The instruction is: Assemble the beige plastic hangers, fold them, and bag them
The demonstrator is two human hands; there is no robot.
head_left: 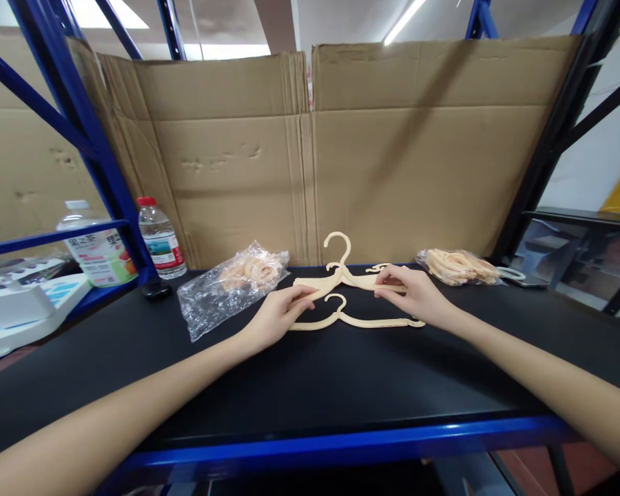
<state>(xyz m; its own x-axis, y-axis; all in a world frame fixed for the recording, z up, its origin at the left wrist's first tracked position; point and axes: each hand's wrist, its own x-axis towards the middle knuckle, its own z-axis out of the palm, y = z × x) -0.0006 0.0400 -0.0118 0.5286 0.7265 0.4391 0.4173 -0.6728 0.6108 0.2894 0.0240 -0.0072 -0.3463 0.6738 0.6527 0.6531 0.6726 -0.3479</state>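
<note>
A cream-coloured hanger (pixel 344 275) is held up above the black table, its hook pointing upward. My left hand (pixel 276 315) pinches its left arm, and my right hand (pixel 412 293) pinches its right arm. Nearer to me, a second cream hanger (pixel 372 322) lies flat on the table, its left end by my left hand and its right end below my right hand. Behind the held hanger, parts of other cream hangers show, with a hook (pixel 378 268) visible near my right fingers; how many there are is hidden.
A clear plastic bag (pixel 214 303) with cream pieces lies left of the hands. Another bagged bundle (pixel 457 266) sits at the back right. A red-capped water bottle (pixel 160 241) and a dark object (pixel 156 290) stand at the left. Cardboard (pixel 418 158) walls the back; the table's blue edge (pixel 362 444) is in front.
</note>
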